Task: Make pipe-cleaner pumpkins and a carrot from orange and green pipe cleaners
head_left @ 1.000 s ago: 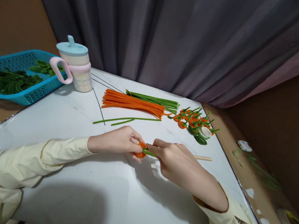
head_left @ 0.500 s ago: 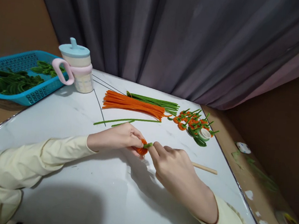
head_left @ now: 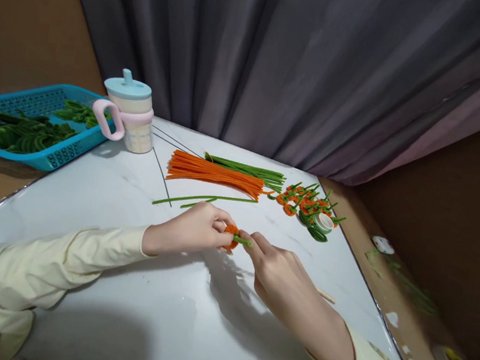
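My left hand (head_left: 200,226) is closed in a pinch, thumb and fingers around the orange ball (head_left: 229,231), which I hold just above the middle of the counter (head_left: 138,313). Its green stem (head_left: 243,241) points out toward my right hand (head_left: 279,268). That hand is mostly curled, knuckles up, with the index finger reaching to the ball beside the stem; whether it touches or stops just short, I cannot tell. The other fingers are folded under and hidden. A stick (head_left: 325,295) shows past the far side of my right wrist, but I cannot see if those fingers grip it. Beyond my left hand lie two loose green strips (head_left: 207,199), then the orange bundle (head_left: 215,172), with a cluster of similar balls (head_left: 290,209) off to the right.
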Motion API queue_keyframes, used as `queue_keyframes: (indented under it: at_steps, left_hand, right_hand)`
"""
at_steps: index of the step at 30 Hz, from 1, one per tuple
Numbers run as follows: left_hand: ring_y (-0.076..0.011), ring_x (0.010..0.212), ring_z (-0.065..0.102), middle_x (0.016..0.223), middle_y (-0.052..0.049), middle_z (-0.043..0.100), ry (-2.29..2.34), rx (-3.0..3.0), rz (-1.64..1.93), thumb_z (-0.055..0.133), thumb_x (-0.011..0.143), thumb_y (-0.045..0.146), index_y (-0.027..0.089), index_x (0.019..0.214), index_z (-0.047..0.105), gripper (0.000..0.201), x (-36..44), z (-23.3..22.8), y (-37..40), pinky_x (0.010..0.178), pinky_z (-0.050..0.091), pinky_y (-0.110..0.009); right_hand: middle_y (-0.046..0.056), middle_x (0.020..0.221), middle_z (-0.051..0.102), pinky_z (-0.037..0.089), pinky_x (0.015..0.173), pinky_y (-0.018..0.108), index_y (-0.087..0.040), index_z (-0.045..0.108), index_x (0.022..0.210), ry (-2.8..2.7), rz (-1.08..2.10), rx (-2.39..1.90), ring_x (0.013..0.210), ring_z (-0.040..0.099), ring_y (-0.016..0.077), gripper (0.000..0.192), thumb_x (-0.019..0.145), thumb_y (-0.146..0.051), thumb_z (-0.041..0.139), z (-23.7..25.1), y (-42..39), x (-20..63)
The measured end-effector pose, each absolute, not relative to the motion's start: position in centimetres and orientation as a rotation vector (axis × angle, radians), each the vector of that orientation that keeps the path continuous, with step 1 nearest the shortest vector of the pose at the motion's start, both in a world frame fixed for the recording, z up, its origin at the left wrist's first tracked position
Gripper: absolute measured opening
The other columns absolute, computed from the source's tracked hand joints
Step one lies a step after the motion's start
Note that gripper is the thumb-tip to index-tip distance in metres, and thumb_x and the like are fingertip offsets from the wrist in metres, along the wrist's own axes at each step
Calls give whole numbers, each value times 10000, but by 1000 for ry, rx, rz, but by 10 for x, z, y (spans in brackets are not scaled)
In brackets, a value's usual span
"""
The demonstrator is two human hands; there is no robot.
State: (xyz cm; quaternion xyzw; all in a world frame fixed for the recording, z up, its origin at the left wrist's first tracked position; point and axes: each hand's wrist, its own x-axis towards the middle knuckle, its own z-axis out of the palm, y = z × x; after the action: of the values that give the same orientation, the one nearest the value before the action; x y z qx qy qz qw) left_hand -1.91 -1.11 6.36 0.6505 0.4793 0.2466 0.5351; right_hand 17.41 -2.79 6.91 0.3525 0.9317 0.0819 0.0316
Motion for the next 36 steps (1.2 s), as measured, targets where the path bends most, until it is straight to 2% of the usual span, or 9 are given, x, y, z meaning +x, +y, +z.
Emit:
queue_keyframes:
  at_steps: [6,10,15,19,26,31,36]
  left_hand:
    - [-108,532,563,664,-7,694,1200,1622,613,523,714,186,137,853,666,206,-17,59,-12,458,349,-183]
    - [-95,509,533,665,-1,677,1196,1729,667,520,734,192,137,877,669,214,-15,55,-14,451,346,-181]
    - [-104,557,557,659,3,655,1237,1939,735,522,760,176,140,887,678,205,-14,57,-17,513,397,-186]
    - [-98,539,537,671,0,651,1241,2012,749,509,786,176,143,909,677,210,-13,58,-19,514,392,-189]
    - [-83,482,433,615,17,601,1266,2091,753,503,786,163,133,918,669,214,-13,54,-20,492,341,-201]
    - [-88,496,437,618,19,589,1284,2101,736,495,794,169,144,905,657,197,-13,52,-20,507,342,-205]
    - [-114,551,518,690,-6,626,1285,2129,729,469,818,190,156,936,627,200,-13,48,-23,534,367,-214]
  right_hand:
    - [31,791,540,218,454,266,-78,334,1311,2992,103,1000,478,418,100,503,822,29,390,57,-26,187]
    - [16,725,554,272,464,231,-92,267,1367,3120,-110,1017,481,435,100,524,863,-17,389,42,-23,192]
    - [-30,590,529,306,449,209,-129,382,1234,3151,-498,1135,439,436,103,355,891,-50,336,37,-21,189]
    - [-23,593,528,327,459,214,-139,422,1126,3086,-678,1267,455,466,113,243,910,-87,325,43,-25,183]
    - [-42,541,487,310,434,212,-150,447,1003,2967,-821,1367,414,438,112,149,915,-113,333,48,-24,177]
    - [-36,551,510,318,436,202,-179,440,892,2915,-854,1418,416,460,103,107,913,-118,355,47,-24,179]
    - [-35,526,520,342,429,211,-165,443,928,2904,-920,1433,401,480,115,119,917,-133,329,46,-26,175]
